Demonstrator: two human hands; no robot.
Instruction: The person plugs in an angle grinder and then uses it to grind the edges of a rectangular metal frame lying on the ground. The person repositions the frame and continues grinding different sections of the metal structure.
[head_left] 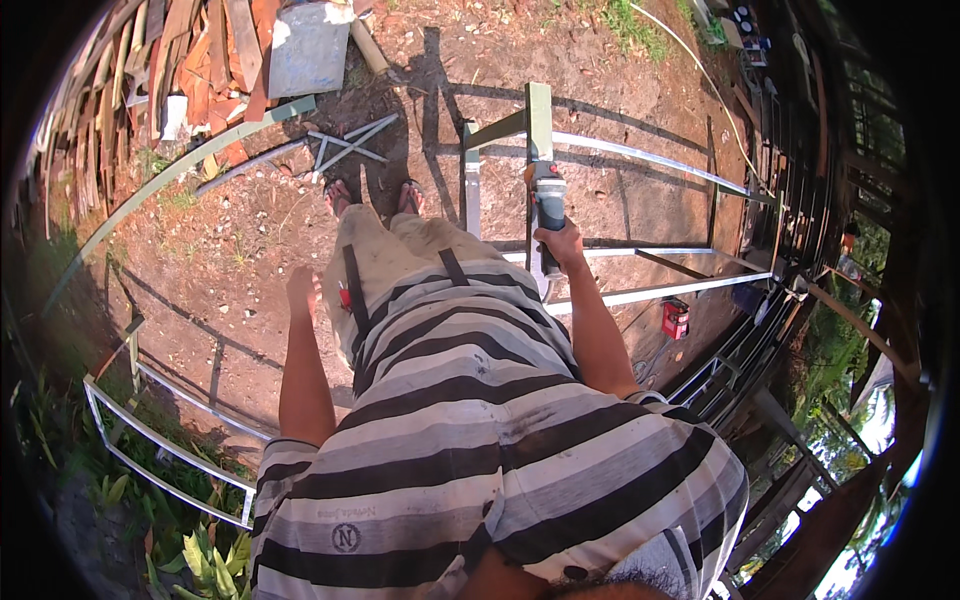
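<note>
My right hand (pixel 562 245) is closed around the body of a grey and black power tool (pixel 549 200), which looks like an angle grinder. It is held over the green metal post (pixel 539 115) of a silver and green tube frame (pixel 650 296), just right of my legs. Whether the tool touches the post, I cannot tell. At my left side, beside my thigh, my left hand (pixel 303 290) hangs low with nothing visible in it. Its fingers look loosely apart.
Crossed metal tubes (pixel 350 143) lie ahead of my feet, beside a long curved green bar (pixel 160 187). Planks (pixel 185 50) are heaped at the far left. A silver frame (pixel 165 450) stands at the near left. Right of me sits a red box-shaped object (pixel 675 318).
</note>
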